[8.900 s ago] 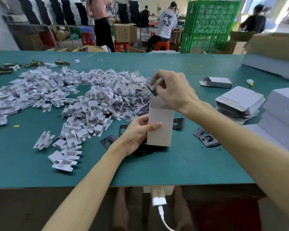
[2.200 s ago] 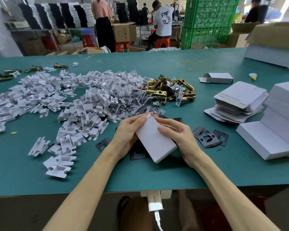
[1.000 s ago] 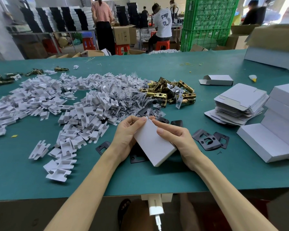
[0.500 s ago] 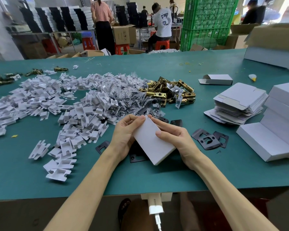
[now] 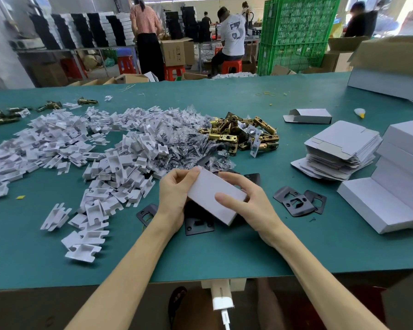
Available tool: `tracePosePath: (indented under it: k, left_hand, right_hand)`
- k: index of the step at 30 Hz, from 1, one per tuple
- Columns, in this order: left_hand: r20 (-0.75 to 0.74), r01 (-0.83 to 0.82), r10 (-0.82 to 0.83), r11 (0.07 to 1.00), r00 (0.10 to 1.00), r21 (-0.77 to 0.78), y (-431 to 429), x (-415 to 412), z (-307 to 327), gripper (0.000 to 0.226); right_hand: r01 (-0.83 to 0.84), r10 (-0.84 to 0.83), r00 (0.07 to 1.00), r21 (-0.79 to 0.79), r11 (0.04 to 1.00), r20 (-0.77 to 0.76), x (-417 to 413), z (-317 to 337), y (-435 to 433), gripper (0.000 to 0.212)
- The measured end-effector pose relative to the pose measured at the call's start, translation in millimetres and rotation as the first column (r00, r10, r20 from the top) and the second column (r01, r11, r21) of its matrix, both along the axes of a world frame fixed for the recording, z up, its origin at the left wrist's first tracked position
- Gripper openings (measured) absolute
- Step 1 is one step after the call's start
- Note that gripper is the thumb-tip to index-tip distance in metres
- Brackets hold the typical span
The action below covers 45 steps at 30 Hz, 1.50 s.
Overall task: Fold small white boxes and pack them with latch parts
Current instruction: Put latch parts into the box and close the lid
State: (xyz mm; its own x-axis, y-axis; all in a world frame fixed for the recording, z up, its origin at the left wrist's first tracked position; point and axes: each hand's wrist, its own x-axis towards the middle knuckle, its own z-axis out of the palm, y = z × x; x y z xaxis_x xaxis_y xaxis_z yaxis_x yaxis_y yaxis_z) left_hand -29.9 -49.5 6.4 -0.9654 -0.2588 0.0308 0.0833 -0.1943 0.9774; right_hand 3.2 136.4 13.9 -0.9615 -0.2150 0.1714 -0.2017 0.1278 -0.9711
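A small closed white box [image 5: 212, 195] is tilted just above the green table [image 5: 224, 256], held between both hands. My left hand [image 5: 174, 196] grips its far left end with curled fingers. My right hand [image 5: 250, 206] holds its right side, thumb lying on the top face. Brass latch parts [image 5: 246, 135] lie in a heap behind the box. Black strike plates [image 5: 296, 202] lie to the right and under the box. White paper inserts [image 5: 119, 167] spread over the left half of the table.
A stack of flat unfolded boxes [image 5: 339, 148] and a row of finished white boxes [image 5: 396, 186] stand at the right. One half-folded box [image 5: 308, 116] lies farther back. Bagged screws [image 5: 188, 136] lie between the inserts and the latches. People work beyond the table.
The box stays between both hands and has tipped only slightly. My right thumb now lies farther over the top face.
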Motion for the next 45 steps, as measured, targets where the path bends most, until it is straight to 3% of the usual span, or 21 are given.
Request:
tracePosePath:
  k: [4,8,16,21,25,32,45]
  left_hand:
    - [0.000,-0.091,0.091,0.995,0.996,-0.029,-2,-1,0,0.033]
    - [0.009,-0.086,0.087,0.996,0.996,-0.014,-3,1,1,0.033]
    - [0.031,-0.083,0.083,0.996,0.996,0.013,-5,1,1,0.030]
    - [-0.026,-0.053,0.051,0.997,0.998,-0.062,-2,1,0,0.023]
    - [-0.075,0.080,-0.086,0.993,0.993,-0.084,-1,6,4,0.020]
    - [-0.076,0.233,-0.227,0.970,0.971,0.076,0,11,11,0.029]
    - [-0.074,0.232,-0.232,0.973,0.970,-0.005,-4,5,2,0.025]
  right_hand:
    - [0.092,-0.047,0.988,0.313,0.945,-0.149,1,-4,-10,0.084]
    - [0.127,-0.034,0.974,0.420,0.898,-0.222,3,-7,-16,0.098]
    - [0.144,-0.045,0.965,0.375,0.916,-0.260,6,-5,-15,0.079]
    - [0.177,-0.088,0.964,0.356,0.918,-0.250,6,-5,-14,0.081]
    - [0.234,-0.177,0.962,0.299,0.925,-0.206,2,-5,-11,0.080]
    - [0.255,-0.216,0.961,0.248,0.935,-0.171,0,-6,-9,0.079]
    - [0.254,-0.203,0.956,0.249,0.934,-0.213,3,-7,-7,0.076]
